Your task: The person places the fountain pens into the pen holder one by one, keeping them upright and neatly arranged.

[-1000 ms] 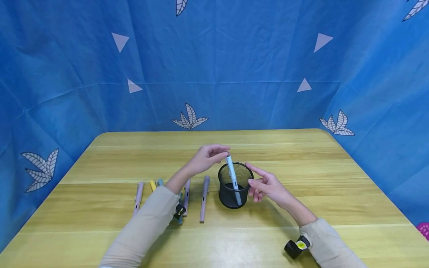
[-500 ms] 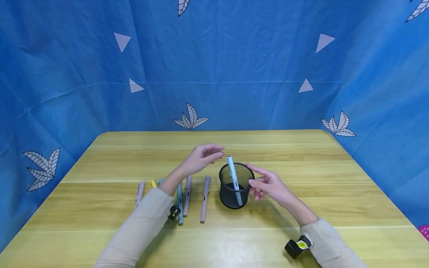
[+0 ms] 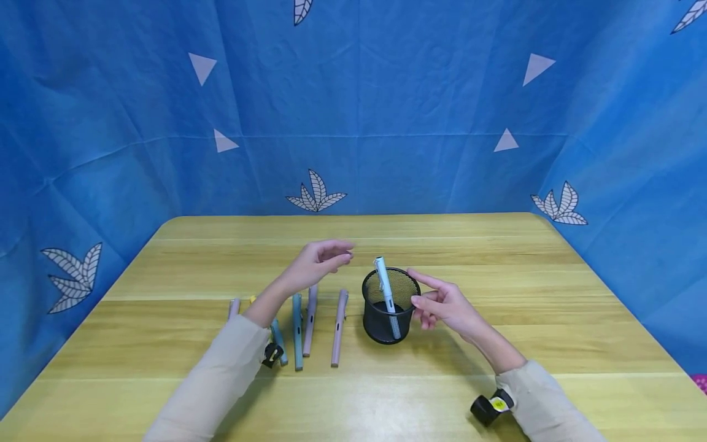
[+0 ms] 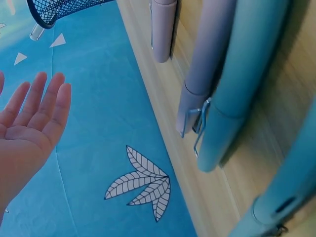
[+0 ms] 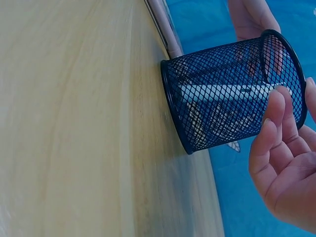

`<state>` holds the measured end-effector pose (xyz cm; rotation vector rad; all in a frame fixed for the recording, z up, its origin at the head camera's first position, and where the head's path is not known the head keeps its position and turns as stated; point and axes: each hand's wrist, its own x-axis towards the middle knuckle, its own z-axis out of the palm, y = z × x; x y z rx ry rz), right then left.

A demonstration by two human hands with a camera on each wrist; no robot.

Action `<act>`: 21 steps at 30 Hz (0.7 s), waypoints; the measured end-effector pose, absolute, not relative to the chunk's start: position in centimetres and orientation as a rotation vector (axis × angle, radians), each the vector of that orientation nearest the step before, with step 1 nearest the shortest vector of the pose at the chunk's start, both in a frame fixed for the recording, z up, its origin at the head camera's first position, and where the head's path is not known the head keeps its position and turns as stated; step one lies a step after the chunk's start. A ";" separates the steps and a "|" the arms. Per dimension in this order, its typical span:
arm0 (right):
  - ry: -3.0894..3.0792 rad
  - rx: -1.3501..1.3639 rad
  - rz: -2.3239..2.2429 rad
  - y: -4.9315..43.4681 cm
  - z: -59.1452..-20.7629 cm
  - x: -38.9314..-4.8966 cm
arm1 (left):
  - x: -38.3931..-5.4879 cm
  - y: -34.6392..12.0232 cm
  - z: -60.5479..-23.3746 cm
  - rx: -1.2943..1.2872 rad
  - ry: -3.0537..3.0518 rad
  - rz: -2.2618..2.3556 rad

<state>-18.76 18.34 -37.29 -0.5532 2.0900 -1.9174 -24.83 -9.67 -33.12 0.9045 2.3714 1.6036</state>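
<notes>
While the right hand holds the mesh cup, the left hand hovers; relaxed.

Head view bright; pale glare on the table, on the person's side of the left hand and right hand; soft shadow near the right hand; close-up pens beside the left hand slightly blurred; right wrist view dimmer, hazy.

Toward eight o'clock, the beige cloth left sleeve hides most of a slim yellow pen and a slim lilac pen's near end. From here, the yellow label's print, toward five o'clock, is too tiny to read; at four o'clock a bright pink patch is cut off.
</notes>
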 end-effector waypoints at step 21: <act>2.092 -0.559 -1.923 18.3 -37.3 -18.8 | -23.7 -12.7 -33.1 0.832 2.445 1.581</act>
